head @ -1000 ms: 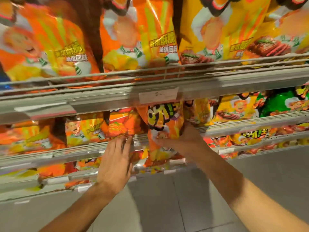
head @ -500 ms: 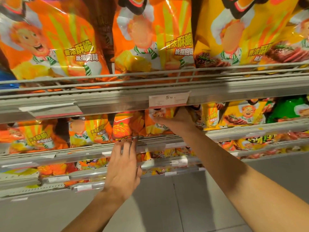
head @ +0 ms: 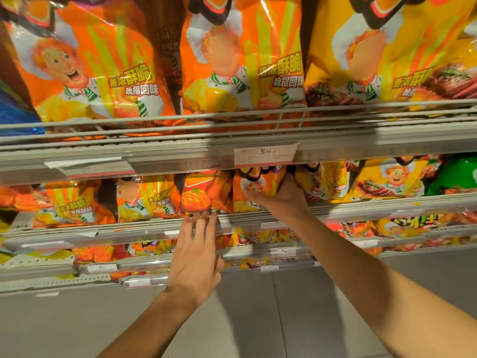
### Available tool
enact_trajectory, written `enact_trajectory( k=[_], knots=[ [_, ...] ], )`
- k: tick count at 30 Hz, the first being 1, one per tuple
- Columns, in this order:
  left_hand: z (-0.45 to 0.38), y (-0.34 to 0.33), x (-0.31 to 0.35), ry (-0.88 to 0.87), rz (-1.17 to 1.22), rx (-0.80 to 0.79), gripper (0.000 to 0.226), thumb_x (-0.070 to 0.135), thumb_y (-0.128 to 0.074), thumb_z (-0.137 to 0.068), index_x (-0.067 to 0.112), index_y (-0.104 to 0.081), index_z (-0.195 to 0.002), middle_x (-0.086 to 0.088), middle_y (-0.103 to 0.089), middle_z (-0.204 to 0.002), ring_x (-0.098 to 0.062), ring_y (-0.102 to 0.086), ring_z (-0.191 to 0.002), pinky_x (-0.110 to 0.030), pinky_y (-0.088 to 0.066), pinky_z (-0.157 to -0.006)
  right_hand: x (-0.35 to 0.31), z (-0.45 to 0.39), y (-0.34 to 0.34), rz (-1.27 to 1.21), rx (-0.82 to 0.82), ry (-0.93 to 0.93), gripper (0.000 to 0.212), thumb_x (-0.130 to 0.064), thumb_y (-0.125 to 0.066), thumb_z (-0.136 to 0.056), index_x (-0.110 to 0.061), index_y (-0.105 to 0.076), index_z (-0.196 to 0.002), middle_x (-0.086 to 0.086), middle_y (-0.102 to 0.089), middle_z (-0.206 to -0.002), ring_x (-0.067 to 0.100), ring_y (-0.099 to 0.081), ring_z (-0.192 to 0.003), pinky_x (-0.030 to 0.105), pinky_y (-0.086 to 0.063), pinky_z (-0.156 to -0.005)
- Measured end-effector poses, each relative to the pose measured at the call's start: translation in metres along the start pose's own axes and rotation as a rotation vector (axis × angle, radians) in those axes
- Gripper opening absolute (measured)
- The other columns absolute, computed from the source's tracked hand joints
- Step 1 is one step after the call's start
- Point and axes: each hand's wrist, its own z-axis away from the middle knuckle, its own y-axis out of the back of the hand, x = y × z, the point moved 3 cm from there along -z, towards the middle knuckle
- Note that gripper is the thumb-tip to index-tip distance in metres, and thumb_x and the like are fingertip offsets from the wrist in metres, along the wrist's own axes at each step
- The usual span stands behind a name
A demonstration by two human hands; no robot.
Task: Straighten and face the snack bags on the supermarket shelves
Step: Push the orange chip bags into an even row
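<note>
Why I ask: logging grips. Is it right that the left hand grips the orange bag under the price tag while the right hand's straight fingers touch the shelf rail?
No, the hands are swapped. In the head view, the right hand grips the orange bag under the price tag; the left hand touches the shelf rail.

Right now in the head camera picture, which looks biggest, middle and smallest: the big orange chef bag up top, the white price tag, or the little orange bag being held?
1. Big orange chef snack bag on the top shelf; it is also nearer the camera.
2. Small orange snack bag gripped by the right hand; partly hidden.
3. White paper price tag.
</note>
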Motion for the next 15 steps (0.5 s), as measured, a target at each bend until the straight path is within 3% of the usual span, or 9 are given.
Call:
enact_trajectory(
  k=[3, 6, 9, 12, 15],
  knots=[
    [0.004, 0.003, -0.002, -0.001, 0.085, 0.011, 0.086, 0.04, -0.056, -0.092, 0.012, -0.008, -0.159, -0.007, -0.024, -0.155, -0.026, -0.019, -0.145, -0.039, -0.02, -0.123, -0.003, 0.013, 0.003, -0.023, 0.056, 0.078, 0.103, -0.067, -0.08, -0.069, -0.016, -0.037, -0.148, 0.004, -0.054, -0.145, 0.027, -0.051, -0.135, 0.045, -0.046, -0.111],
    [0.013, 0.006, -0.01, -0.021, 0.225, 0.045, 0.078, 0.03, -0.056, -0.094, 0.015, -0.015, -0.158, -0.001, -0.016, -0.162, -0.017, -0.011, -0.151, -0.032, -0.013, -0.125, -0.002, 0.032, 0.007, -0.053, 0.157, 0.161, 0.092, -0.055, -0.082, -0.075, -0.013, -0.042, -0.146, 0.005, -0.053, -0.144, 0.027, -0.048, -0.136, 0.047, -0.044, -0.111],
    [0.026, 0.012, -0.028, 0.017, 0.358, 0.128, 0.063, 0.023, -0.058, -0.094, 0.015, -0.034, -0.151, 0.002, -0.028, -0.157, -0.014, -0.023, -0.148, -0.029, -0.022, -0.122, 0.002, 0.062, 0.007, -0.061, 0.353, 0.209, 0.07, -0.05, -0.078, -0.081, -0.009, -0.054, -0.132, 0.007, -0.059, -0.132, 0.027, -0.049, -0.127, 0.044, -0.043, -0.107],
    [0.035, 0.018, -0.058, 0.126, 0.469, 0.242, 0.053, 0.018, -0.062, -0.092, 0.013, -0.045, -0.142, 0.002, -0.038, -0.148, -0.015, -0.035, -0.14, -0.025, -0.029, -0.115, -0.002, 0.093, -0.006, -0.047, 0.548, 0.246, 0.048, -0.031, -0.076, -0.088, -0.003, -0.059, -0.123, 0.012, -0.062, -0.12, 0.032, -0.052, -0.116, 0.046, -0.044, -0.101],
    [0.034, 0.027, -0.094, 0.246, 0.578, 0.372, 0.049, 0.011, -0.063, -0.091, 0.009, -0.047, -0.136, -0.004, -0.045, -0.136, -0.019, -0.042, -0.128, -0.025, -0.03, -0.108, -0.014, 0.115, -0.032, -0.16, 0.547, 0.254, 0.037, -0.017, -0.077, -0.088, -0.002, -0.061, -0.118, 0.009, -0.063, -0.113, 0.031, -0.058, -0.108, 0.048, -0.048, -0.096]
  ],
)
